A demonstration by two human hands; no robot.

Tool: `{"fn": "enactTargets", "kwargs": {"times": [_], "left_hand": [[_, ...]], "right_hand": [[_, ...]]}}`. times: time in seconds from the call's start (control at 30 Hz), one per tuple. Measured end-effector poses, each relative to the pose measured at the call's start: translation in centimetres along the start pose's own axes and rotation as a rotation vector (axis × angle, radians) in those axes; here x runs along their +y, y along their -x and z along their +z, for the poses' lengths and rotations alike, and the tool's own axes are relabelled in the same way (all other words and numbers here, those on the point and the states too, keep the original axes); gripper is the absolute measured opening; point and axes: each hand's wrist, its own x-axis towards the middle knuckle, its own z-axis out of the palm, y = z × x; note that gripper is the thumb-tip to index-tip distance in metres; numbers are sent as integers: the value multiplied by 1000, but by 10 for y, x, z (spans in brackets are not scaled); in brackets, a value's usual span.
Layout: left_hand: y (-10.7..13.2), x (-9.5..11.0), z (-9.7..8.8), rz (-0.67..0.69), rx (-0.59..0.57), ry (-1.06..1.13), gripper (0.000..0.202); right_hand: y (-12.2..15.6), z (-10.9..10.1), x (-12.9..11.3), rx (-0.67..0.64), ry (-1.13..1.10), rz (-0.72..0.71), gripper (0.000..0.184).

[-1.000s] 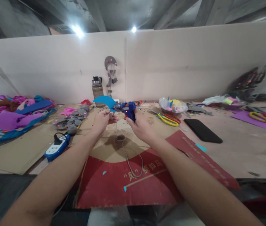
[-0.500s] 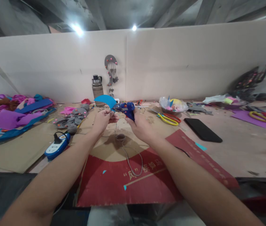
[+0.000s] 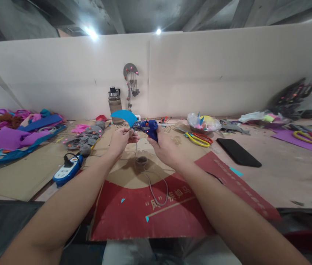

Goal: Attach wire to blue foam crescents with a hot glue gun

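My left hand [image 3: 122, 140] is closed, pinching the lower edge of a curved blue felt piece [image 3: 124, 116] held up above the table. My right hand [image 3: 164, 147] is wrapped round a blue glue gun [image 3: 149, 128] whose red light glows; its nozzle points left at the felt, close to my left fingertips. A thin grey cord [image 3: 156, 187] hangs from between my hands and loops over the red and tan cardboard [image 3: 172, 209] below. A small dark spool [image 3: 141, 161] stands on the cardboard under my hands.
A blue-white power strip [image 3: 67, 170] lies left. Purple and blue felt scraps [image 3: 15, 138] and grey felt pieces [image 3: 86, 138] are piled left. Yellow-red scissors [image 3: 198, 140], a black phone [image 3: 238, 152] and a bowl of scraps [image 3: 202, 122] sit right. A bottle [image 3: 114, 101] stands at the wall.
Hands, felt piece and glue gun keep almost the same pose; the view has only shifted slightly.
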Motion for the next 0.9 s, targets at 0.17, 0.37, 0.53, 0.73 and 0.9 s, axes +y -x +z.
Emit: {"fn": "enactTargets", "kwargs": {"times": [0.17,0.37,0.53,0.73,0.9], "left_hand": [[-1,1,-1,3,-6,-14,15],[-3,-2,-4,38,-25,-8,15],[-4,-3,-5,55,-23,2,15],[-4,-2,-6,62,3,9,15],[-3,0,-5,54,15,14,16]], "right_hand": [[1,-1,-2,0,8,10,40],[1,-2,-4,21,-4,11,40],[1,-2,-2,33,21,9,39],[1,-2,-3,38,28,22,41],[2,-3,-5,41,23,28,41]]}}
